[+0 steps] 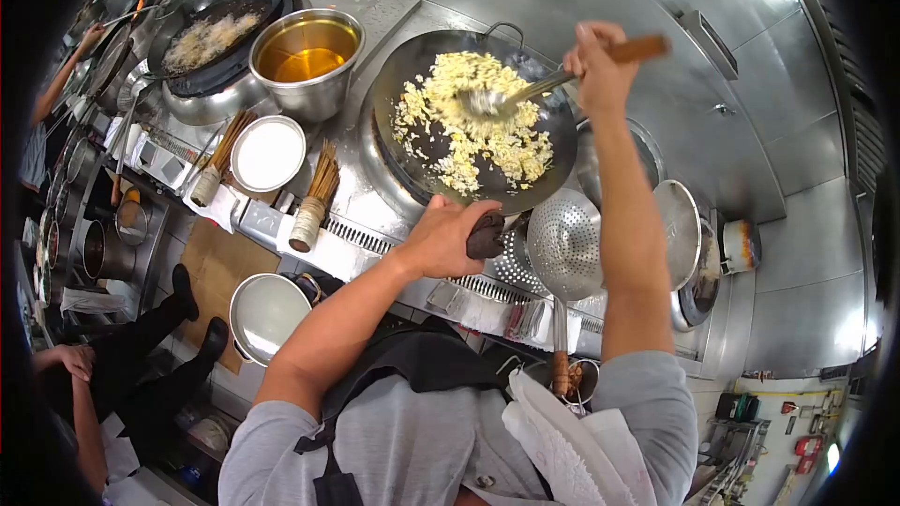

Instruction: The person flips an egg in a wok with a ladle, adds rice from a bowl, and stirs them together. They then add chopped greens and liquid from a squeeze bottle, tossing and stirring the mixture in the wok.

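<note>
A large wok (384, 98) sits on the stove in front of me, holding chopped yellow and white food (450, 122) that looks like egg fried rice. My right hand (600, 61) is closed around the shaft of a ladle (539, 89), just below its wooden end. The ladle's metal head is motion-blurred and rests among the food. At the wok's near rim, my left hand (445, 239) grips a dark cloth-like pad (486, 236); whether a wok handle lies inside it is hidden.
Left of the wok stand a metal pot of amber oil (307, 61), a white bowl (268, 154) and bamboo brushes (316, 192). Another wok (211, 37) holds frothing oil. A perforated skimmer (564, 244) lies at right. Other people's arms and legs (159, 323) show at left.
</note>
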Motion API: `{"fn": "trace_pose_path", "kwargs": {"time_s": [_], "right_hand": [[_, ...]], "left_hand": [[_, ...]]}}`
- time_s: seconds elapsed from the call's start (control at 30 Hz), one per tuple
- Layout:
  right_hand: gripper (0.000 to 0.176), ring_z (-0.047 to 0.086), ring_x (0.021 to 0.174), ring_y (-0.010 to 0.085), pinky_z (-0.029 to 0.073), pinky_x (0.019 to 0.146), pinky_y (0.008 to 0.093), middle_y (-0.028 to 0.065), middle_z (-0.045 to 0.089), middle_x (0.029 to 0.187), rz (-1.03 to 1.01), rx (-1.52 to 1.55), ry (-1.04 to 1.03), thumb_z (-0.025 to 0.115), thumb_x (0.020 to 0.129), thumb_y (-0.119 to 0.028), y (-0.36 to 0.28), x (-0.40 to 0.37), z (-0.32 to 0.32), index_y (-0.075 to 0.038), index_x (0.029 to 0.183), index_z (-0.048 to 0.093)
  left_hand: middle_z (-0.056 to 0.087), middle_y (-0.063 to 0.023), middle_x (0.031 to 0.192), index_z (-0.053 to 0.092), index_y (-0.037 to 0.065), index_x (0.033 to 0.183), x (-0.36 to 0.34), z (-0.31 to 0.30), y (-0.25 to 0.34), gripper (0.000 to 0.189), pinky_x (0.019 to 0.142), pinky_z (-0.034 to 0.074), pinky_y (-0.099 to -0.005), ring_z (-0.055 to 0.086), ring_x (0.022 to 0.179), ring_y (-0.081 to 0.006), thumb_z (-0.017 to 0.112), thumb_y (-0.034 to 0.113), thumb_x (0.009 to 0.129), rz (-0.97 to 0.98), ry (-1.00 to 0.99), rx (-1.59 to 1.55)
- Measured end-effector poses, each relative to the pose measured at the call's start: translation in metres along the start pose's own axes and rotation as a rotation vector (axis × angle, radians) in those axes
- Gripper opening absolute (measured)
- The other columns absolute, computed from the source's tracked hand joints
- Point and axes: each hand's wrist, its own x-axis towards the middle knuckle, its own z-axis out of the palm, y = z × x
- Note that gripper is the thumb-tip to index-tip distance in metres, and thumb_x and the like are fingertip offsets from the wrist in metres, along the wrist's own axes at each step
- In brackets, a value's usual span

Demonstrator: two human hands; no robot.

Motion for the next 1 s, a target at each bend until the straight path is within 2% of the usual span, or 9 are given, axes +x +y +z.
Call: {"fn": "trace_pose_path", "kwargs": {"time_s": [0.1, 0.2, 0.33, 0.4, 0.5, 0.53, 0.8, 0.9, 1.0], "right_hand": [[0.017, 0.043, 0.041, 0.0106, 0.038, 0.042, 0.0276, 0.0008, 0.048, 0.054, 0.207, -0.120, -0.051, 0.072, 0.083, -0.009, -0.063, 0.029, 0.022, 0.002, 0.089, 0.060], [0.018, 0.041, 0.041, 0.0101, 0.035, 0.042, 0.0275, 0.0003, 0.048, 0.055, 0.120, -0.180, -0.074, 0.073, 0.081, -0.007, -0.138, -0.004, 0.038, 0.002, 0.089, 0.060], [0.019, 0.043, 0.042, 0.0097, 0.036, 0.041, 0.0263, 0.0020, 0.051, 0.057, 0.088, -0.031, 0.176, 0.073, 0.082, -0.006, -0.042, -0.002, 0.028, 0.003, 0.092, 0.060], [0.018, 0.041, 0.043, 0.0098, 0.038, 0.044, 0.0280, 0.0013, 0.047, 0.055, -0.002, -0.015, 0.204, 0.071, 0.084, -0.005, -0.057, -0.019, 0.052, 0.003, 0.094, 0.058], [0.018, 0.046, 0.047, 0.0102, 0.041, 0.047, 0.0287, 0.0035, 0.052, 0.060, -0.107, 0.006, 0.138, 0.071, 0.085, -0.005, -0.054, -0.052, 0.079, 0.003, 0.095, 0.058], [0.018, 0.047, 0.047, 0.0104, 0.041, 0.047, 0.0282, 0.0042, 0.053, 0.062, -0.079, -0.010, 0.111, 0.071, 0.085, -0.005, -0.031, -0.055, 0.075, 0.003, 0.095, 0.058], [0.011, 0.054, 0.049, 0.0107, 0.043, 0.045, 0.0246, 0.0026, 0.059, 0.064, -0.094, -0.294, 0.064, 0.070, 0.084, -0.007, -0.015, -0.022, 0.001, -0.001, 0.089, 0.063], [0.013, 0.051, 0.045, 0.0122, 0.042, 0.042, 0.0268, 0.0021, 0.054, 0.060, -0.120, 0.036, 0.407, 0.069, 0.083, -0.006, -0.019, 0.039, -0.041, 0.000, 0.091, 0.060], [0.015, 0.046, 0.041, 0.0114, 0.040, 0.041, 0.0272, 0.0018, 0.048, 0.055, -0.300, -0.028, 0.525, 0.068, 0.083, -0.005, -0.006, 0.021, -0.032, 0.000, 0.092, 0.057]], "left_hand": [[0.067, -0.0092, 0.103, 0.044, 0.014, 0.134, 0.001, -0.005, -0.001, 0.083, 0.093, 0.031, -0.0393, 0.060, 0.098, -0.0290, 0.077, 0.021, 0.058, -0.027, -0.058, 0.011], [0.067, -0.0085, 0.103, 0.044, 0.014, 0.133, -0.001, 0.001, 0.000, 0.082, 0.094, 0.031, -0.0392, 0.060, 0.098, -0.0288, 0.077, 0.020, 0.059, -0.027, -0.048, 0.002], [0.067, -0.0077, 0.103, 0.044, 0.014, 0.133, 0.000, -0.002, 0.003, 0.081, 0.094, 0.031, -0.0392, 0.060, 0.097, -0.0280, 0.077, 0.021, 0.059, -0.053, -0.081, 0.008], [0.067, -0.0076, 0.103, 0.044, 0.014, 0.133, -0.001, -0.003, 0.000, 0.082, 0.094, 0.031, -0.0389, 0.061, 0.098, -0.0275, 0.078, 0.021, 0.059, 0.002, -0.057, -0.004], [0.067, -0.0077, 0.105, 0.044, 0.014, 0.133, 0.000, -0.001, -0.001, 0.083, 0.094, 0.032, -0.0384, 0.061, 0.100, -0.0273, 0.079, 0.021, 0.058, -0.019, -0.072, 0.014], [0.068, -0.0088, 0.094, 0.047, 0.015, 0.130, -0.001, 0.006, -0.007, 0.076, 0.090, 0.033, -0.0367, 0.061, 0.089, -0.0289, 0.074, 0.022, 0.059, 0.051, 0.034, 0.007], [0.068, -0.0079, 0.102, 0.044, 0.014, 0.133, 0.001, 0.000, 0.000, 0.080, 0.091, 0.032, -0.0373, 0.062, 0.093, -0.0284, 0.075, 0.025, 0.061, -0.030, -0.047, 0.031], [0.068, -0.0080, 0.102, 0.044, 0.014, 0.133, -0.002, -0.003, -0.001, 0.078, 0.091, 0.032, -0.0377, 0.062, 0.094, -0.0279, 0.075, 0.024, 0.061, 0.028, -0.034, 0.012], [0.068, -0.0085, 0.104, 0.044, 0.015, 0.133, -0.001, -0.002, -0.002, 0.078, 0.092, 0.032, -0.0381, 0.062, 0.096, -0.0283, 0.075, 0.024, 0.061, -0.007, -0.023, 0.012]]}}
